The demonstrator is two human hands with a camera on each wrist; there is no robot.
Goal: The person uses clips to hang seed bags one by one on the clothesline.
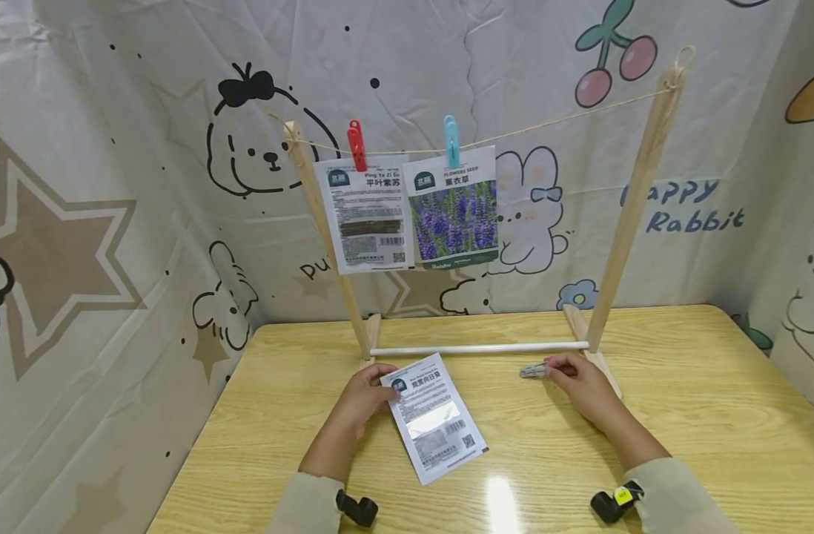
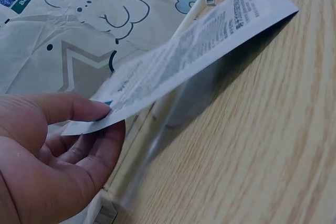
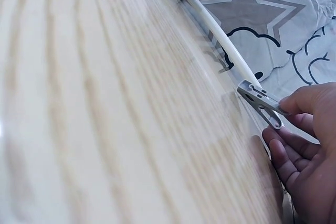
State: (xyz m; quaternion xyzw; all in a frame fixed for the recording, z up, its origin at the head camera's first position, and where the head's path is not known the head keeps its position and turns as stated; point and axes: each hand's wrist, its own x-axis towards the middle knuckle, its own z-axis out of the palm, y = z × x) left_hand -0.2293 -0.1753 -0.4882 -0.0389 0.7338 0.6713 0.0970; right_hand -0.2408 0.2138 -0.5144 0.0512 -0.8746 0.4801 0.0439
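Pinching the seed packet (image 1: 435,417) by its top corner, my left hand (image 1: 363,397) has it tilted, lower end on the table (image 1: 714,415); that thin grip could let it slide. My right hand (image 1: 579,380) nips a grey clip (image 1: 532,370) by its tail near the white rod (image 1: 480,348), and could fumble it.

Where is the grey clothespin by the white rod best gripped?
Judging by its pose, pinch the grey clothespin at its tail levers, from the near-right side: the jaws point along the white rod, and the right hand already holds that end.
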